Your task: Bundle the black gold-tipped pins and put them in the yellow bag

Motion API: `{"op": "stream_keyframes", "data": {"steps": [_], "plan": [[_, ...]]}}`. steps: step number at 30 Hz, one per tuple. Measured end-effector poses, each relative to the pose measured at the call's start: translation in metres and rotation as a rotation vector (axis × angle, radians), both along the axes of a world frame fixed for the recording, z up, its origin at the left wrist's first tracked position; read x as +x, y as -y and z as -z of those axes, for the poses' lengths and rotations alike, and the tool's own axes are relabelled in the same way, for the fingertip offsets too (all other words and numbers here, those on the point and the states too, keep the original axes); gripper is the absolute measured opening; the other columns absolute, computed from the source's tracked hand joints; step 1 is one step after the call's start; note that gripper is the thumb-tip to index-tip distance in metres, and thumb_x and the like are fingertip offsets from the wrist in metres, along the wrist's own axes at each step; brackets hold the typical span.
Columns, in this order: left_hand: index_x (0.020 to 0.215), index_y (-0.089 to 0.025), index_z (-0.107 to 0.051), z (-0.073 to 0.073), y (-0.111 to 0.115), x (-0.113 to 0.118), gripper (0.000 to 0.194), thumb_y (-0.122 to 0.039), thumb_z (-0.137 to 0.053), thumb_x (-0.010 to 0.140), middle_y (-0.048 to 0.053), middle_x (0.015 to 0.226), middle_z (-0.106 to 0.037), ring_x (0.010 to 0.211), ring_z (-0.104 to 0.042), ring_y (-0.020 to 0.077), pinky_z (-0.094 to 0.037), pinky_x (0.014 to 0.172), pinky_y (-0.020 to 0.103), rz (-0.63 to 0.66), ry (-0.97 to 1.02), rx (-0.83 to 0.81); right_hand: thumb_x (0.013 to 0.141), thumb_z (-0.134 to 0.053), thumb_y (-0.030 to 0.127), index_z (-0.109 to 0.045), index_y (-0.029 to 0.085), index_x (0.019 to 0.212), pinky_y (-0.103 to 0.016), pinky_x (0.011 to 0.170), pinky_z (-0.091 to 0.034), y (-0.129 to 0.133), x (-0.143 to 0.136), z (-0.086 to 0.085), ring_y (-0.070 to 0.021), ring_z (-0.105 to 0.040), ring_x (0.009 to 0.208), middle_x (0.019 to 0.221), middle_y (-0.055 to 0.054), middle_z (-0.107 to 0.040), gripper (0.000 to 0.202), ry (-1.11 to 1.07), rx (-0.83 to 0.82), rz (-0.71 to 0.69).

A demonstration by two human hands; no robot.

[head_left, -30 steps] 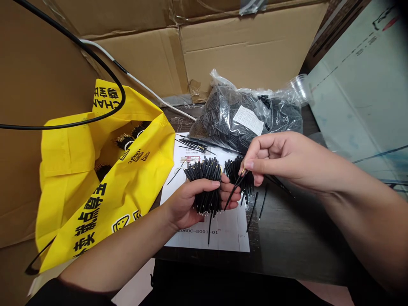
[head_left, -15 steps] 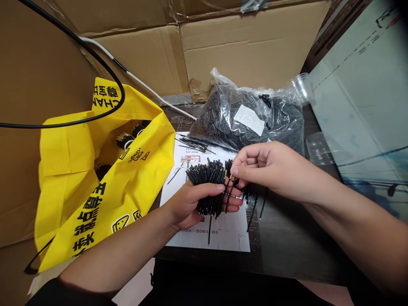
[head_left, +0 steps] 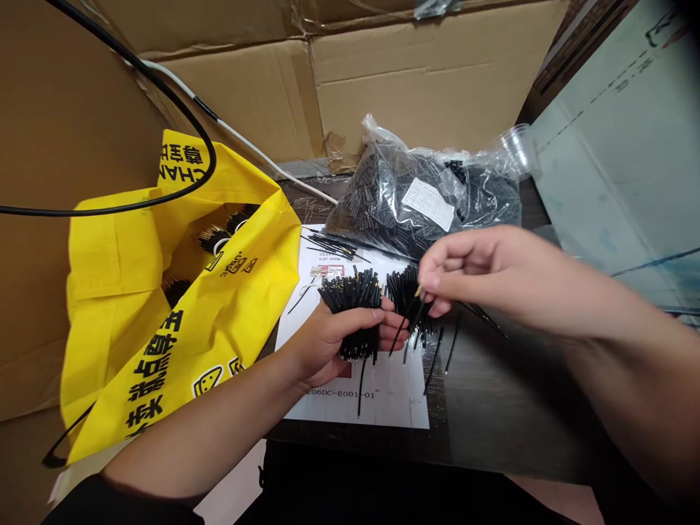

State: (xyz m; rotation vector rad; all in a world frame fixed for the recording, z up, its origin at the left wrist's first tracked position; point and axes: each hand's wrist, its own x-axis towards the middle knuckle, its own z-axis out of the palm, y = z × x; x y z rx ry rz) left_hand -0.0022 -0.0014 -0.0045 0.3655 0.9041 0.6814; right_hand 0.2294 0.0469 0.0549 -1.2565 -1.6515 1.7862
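Observation:
My left hand (head_left: 333,343) is wrapped round a thick bundle of short black wires (head_left: 355,313), its thumb across the front. One wire hangs lower than the others. To the right, my right hand (head_left: 453,273) pinches a thin black wire with a gold-coloured end (head_left: 419,292) between thumb and forefinger; whether it holds more than one is blurred. Just behind those fingertips stands a second cluster of black wires (head_left: 402,288), apart from the bundle. A few loose wires (head_left: 436,361) lie to its right. Under my left hand is a printed white sheet (head_left: 399,412).
A clear bag full of short black tubes (head_left: 377,197) sits at the back. On the left, an open yellow bag (head_left: 262,270) holds several wire bundles (head_left: 213,239). Loose black wires (head_left: 331,246) lie on the sheet's far end. A black cable (head_left: 186,109) loops across the upper left.
My right hand has drawn away to the right from the left-hand bundle with the pinched wire. The left hand has barely moved and still grips its bundle.

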Motion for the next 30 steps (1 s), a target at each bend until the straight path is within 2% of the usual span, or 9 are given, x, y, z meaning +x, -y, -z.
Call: {"op": "stream_keyframes", "data": {"steps": [3,5,11,14,16,20,23,25,30], "plan": [[0.089,-0.011,-0.075,-0.002,-0.003,-0.001,0.015,-0.015,-0.08,0.075,0.009,0.081,-0.079,0.072,-0.077,0.0184,-0.066,0.071,0.028,-0.098,-0.012,0.014,0.09,-0.074,0.035,-0.072,0.021,0.088,-0.028,0.069,-0.051,0.004,0.033,-0.008,-0.0133,-0.067,0.07,0.075,-0.003,-0.073,0.014,0.143,0.077,0.054],[0.088,-0.01,-0.074,-0.004,-0.005,-0.001,0.015,-0.014,-0.079,0.074,0.009,0.078,-0.079,0.069,-0.077,0.018,-0.066,0.068,0.027,-0.134,0.004,0.022,0.091,-0.073,0.039,-0.072,0.022,0.088,-0.028,0.068,-0.05,0.012,0.053,-0.003,-0.013,-0.066,0.068,0.076,-0.003,-0.073,0.017,0.244,0.038,0.021],[0.091,-0.011,-0.074,-0.006,-0.001,0.0,0.019,-0.014,-0.08,0.073,0.009,0.082,-0.08,0.072,-0.078,0.019,-0.067,0.07,0.028,-0.1,0.045,0.007,0.09,-0.067,0.052,-0.072,0.021,0.09,-0.03,0.058,-0.049,0.044,0.069,0.045,-0.0147,-0.061,0.06,0.077,-0.004,-0.072,0.032,0.428,-0.025,0.049],[0.093,-0.012,-0.075,-0.005,0.003,0.001,0.022,-0.016,-0.084,0.072,0.009,0.084,-0.081,0.073,-0.079,0.0194,-0.068,0.07,0.029,-0.045,0.086,0.01,0.09,-0.066,0.055,-0.074,0.021,0.098,-0.034,0.057,-0.047,0.054,0.062,0.059,-0.0172,-0.061,0.058,0.071,-0.002,-0.069,0.036,0.668,0.232,0.105],[0.093,-0.013,-0.075,-0.005,0.006,0.001,0.024,-0.018,-0.085,0.072,0.009,0.084,-0.081,0.073,-0.079,0.0193,-0.068,0.071,0.028,-0.014,0.128,0.022,0.09,-0.069,0.051,-0.074,0.021,0.106,-0.035,0.058,-0.047,0.061,0.052,0.056,-0.0179,-0.061,0.059,0.075,-0.002,-0.069,0.035,0.782,0.474,0.149],[0.095,-0.013,-0.076,-0.003,0.009,0.002,0.023,-0.019,-0.085,0.074,0.009,0.087,-0.081,0.076,-0.079,0.0195,-0.067,0.073,0.028,0.02,0.173,0.025,0.097,-0.065,0.033,-0.069,0.021,0.119,-0.033,0.066,-0.052,0.073,0.017,0.034,-0.0147,-0.062,0.068,0.095,-0.004,-0.068,0.026,0.626,0.885,0.183],[0.097,-0.013,-0.077,-0.002,0.011,0.004,0.022,-0.019,-0.083,0.077,0.01,0.091,-0.082,0.078,-0.08,0.0195,-0.067,0.076,0.028,0.018,0.165,0.039,0.096,-0.068,0.027,-0.06,0.016,0.135,-0.035,0.09,-0.056,0.075,-0.01,0.02,-0.0216,-0.066,0.107,0.125,-0.01,-0.066,0.041,0.472,1.042,0.083],[0.097,-0.012,-0.077,0.0,0.012,0.005,0.02,-0.018,-0.081,0.078,0.01,0.091,-0.082,0.08,-0.079,0.0193,-0.066,0.077,0.027,0.005,0.143,0.063,0.095,-0.069,0.027,-0.054,0.013,0.143,-0.039,0.1,-0.054,0.071,-0.023,0.019,-0.0255,-0.061,0.12,0.136,-0.012,-0.063,0.053,0.467,1.09,0.026],[0.093,-0.011,-0.078,0.0,0.013,0.007,0.014,-0.016,-0.078,0.08,0.01,0.087,-0.081,0.082,-0.079,0.019,-0.064,0.077,0.023,-0.014,0.118,0.142,0.095,-0.065,0.023,-0.049,0.006,0.148,-0.046,0.099,-0.055,0.063,-0.033,0.028,-0.0289,-0.063,0.115,0.133,-0.013,-0.067,0.058,0.516,1.143,-0.066]]}}
